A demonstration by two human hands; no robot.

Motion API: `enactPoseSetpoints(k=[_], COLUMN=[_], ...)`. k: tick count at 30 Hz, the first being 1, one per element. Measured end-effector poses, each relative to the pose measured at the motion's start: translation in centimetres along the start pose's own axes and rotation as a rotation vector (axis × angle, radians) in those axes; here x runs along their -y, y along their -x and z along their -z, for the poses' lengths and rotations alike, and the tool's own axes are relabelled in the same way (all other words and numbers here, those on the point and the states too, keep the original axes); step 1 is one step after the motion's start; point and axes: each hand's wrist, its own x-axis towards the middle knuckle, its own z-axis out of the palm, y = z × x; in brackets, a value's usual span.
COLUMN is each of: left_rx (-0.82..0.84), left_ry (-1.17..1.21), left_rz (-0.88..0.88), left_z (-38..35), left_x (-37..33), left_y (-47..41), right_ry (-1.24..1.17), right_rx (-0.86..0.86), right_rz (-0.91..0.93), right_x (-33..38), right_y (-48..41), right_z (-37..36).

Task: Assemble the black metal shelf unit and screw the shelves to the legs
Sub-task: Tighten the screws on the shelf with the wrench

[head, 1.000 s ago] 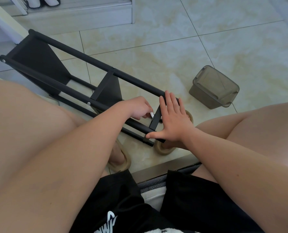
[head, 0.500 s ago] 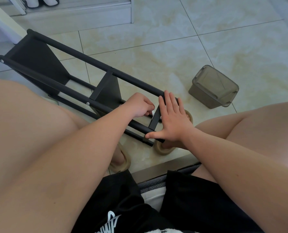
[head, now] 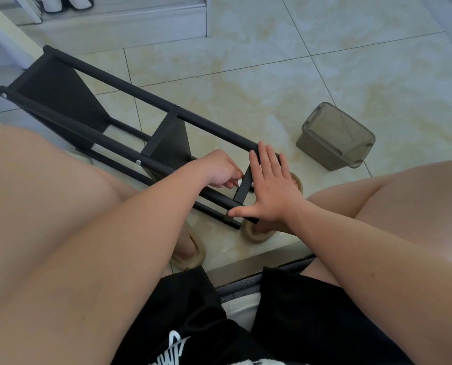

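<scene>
Left hand nudged slightly toward the joint since a second ago; right hand unmoved.
Black metal shelf unit lies sideways under both hands. Right palm flat, fingers straight, bracing black end shelf panel. Left fingers pinch small pale piece, just left of that palm. Best: hold panel square, tighten gradually.

small pale item pinched in the left hand too small to identify, nearest shelf panel mostly hidden behind the right hand, tan slipper partly covered under that hand
</scene>
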Motion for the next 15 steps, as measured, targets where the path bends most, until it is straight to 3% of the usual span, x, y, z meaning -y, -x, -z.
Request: enactPoseSetpoints(k=[15], left_rx=[0.100], left_ry=[-0.029], left_rz=[0.095], left_z=[0.59], left_x=[-0.78], left_y=[0.70], right_ry=[0.003], right_rx=[0.001], right_rz=[-0.002], right_x=[0.04], right_y=[-0.06], right_z=[-0.19])
